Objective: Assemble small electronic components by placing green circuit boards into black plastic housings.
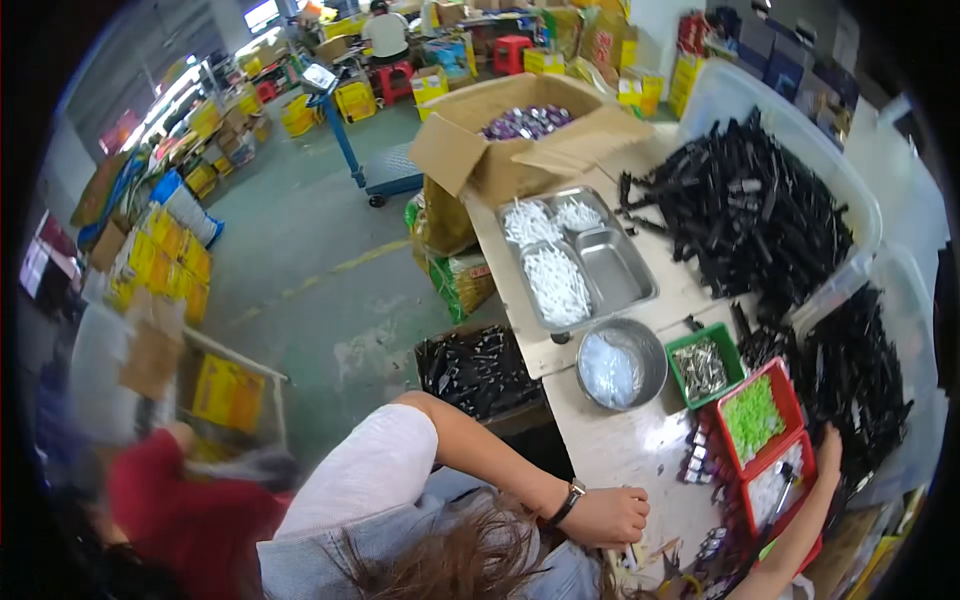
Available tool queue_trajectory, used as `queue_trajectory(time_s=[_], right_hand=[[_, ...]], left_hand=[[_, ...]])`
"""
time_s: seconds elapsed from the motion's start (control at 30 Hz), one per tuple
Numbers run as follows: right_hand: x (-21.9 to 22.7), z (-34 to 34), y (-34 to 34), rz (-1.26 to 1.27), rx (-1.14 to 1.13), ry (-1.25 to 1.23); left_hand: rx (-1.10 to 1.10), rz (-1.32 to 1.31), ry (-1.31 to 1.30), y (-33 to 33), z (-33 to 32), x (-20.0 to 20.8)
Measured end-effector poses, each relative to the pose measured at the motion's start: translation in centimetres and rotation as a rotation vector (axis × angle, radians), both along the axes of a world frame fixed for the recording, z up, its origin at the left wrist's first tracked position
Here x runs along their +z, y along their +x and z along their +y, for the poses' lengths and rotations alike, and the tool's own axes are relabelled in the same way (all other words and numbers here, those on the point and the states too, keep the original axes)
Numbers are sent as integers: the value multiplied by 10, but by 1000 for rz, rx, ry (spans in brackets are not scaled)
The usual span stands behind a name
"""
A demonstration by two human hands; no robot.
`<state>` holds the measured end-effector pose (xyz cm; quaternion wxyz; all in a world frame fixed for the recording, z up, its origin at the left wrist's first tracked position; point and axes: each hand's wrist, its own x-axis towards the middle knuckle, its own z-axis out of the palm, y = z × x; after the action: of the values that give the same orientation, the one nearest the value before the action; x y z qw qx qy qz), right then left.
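My left hand (pixel 612 517), with a dark-strapped watch at its wrist, is curled closed over the near edge of the table; what it holds, if anything, is hidden. My right hand (pixel 829 452) reaches out at the right to the near pile of black plastic parts (pixel 855 385); its fingers are too small and partly hidden to read. Between the hands stand a red tray (pixel 737 437) of bright green pieces (pixel 753 419) and white pieces (pixel 768 497), and a green tray (pixel 729 345) of metal parts (pixel 700 367). Small shiny purple-and-silver pieces (pixel 699 458) lie beside the trays.
A round metal bowl (pixel 657 375) and a compartmented steel tray (pixel 640 296) with white parts sit farther up the table. Beyond are an open carton (pixel 450 153) and a clear bin (pixel 868 215) of black parts. A person in red (pixel 190 510) is at lower left.
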<state>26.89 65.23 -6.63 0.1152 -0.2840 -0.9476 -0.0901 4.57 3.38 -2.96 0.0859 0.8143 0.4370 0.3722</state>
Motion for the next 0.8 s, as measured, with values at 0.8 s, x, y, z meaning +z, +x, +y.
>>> queue_trajectory(time_s=[0.8], right_hand=[[95,-573,-20,643,95,-745]], left_hand=[[114,-421,-368,-21,-26,43]])
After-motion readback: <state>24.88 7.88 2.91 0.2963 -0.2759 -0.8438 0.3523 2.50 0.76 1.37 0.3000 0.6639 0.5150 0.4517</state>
